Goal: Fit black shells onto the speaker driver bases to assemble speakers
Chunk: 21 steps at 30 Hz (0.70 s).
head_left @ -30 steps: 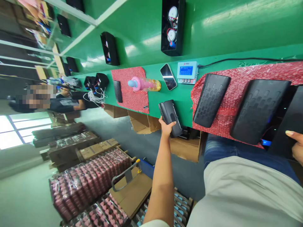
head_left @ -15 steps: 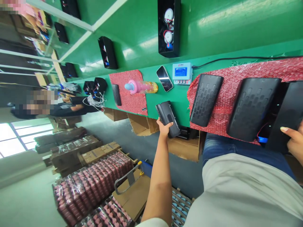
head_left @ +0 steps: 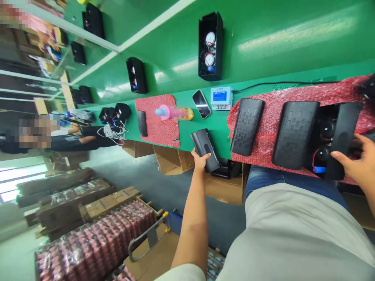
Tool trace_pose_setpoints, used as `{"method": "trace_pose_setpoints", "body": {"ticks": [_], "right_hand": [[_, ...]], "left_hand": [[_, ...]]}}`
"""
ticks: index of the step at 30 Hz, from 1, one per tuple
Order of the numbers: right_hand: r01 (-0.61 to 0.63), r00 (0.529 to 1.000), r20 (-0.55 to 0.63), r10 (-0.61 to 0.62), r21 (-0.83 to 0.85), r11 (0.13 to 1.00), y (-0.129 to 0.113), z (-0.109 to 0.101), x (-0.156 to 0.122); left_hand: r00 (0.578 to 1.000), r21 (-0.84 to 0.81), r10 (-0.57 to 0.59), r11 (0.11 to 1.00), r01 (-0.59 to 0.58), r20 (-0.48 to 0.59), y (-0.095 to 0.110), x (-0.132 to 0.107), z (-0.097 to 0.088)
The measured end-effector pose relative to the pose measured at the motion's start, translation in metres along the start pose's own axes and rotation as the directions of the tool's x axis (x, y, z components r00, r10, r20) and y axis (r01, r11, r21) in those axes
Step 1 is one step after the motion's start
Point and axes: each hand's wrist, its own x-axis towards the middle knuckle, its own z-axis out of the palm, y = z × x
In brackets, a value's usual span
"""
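My left hand is closed around the lower edge of a black plastic housing cover, tilted over the front edge of the bench. At the right, my right hand grips the near wall of an open black speaker box, thumb on its outside; some fingers are hidden behind it. Round speaker drivers, a red wire and a blue battery show inside the box. Beside it lie two black cover panels with oblong dimples, a wide panel and a narrower panel, on red bubble wrap.
A small meter with a blue screen, a phone and a pink-capped bottle stand behind. Open speaker boxes sit on the green belt. Cardboard boxes are under the bench. A co-worker is farther along.
The view has swung slightly right, so more of my right hand and the speaker box shows. My left hand keeps its hold on the cover, which stays nearly in place.
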Motion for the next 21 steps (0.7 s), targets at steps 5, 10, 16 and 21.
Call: {"method": "trace_pose_setpoints", "body": {"ticks": [5,10,16,21], "right_hand": [[-0.158,0.984,-0.047,0.169,0.180,0.971,0.002,-0.014,-0.008],[-0.110,0.988,-0.097,0.122,0.125,0.986,0.002,-0.008,-0.020],[-0.075,0.995,-0.064,0.077,0.032,0.997,0.000,0.013,-0.005],[-0.069,0.997,-0.037,0.065,-0.120,0.990,0.010,-0.020,0.002]], "left_hand": [[1.000,0.002,0.005,1.000,-0.005,-0.020,0.004,0.002,0.002],[1.000,-0.021,-0.009,1.000,0.008,-0.026,0.010,0.008,0.005],[1.000,-0.031,-0.015,0.999,0.014,-0.024,0.015,0.011,0.006],[0.999,0.015,-0.019,1.000,0.020,-0.039,0.017,0.013,0.007]]}}
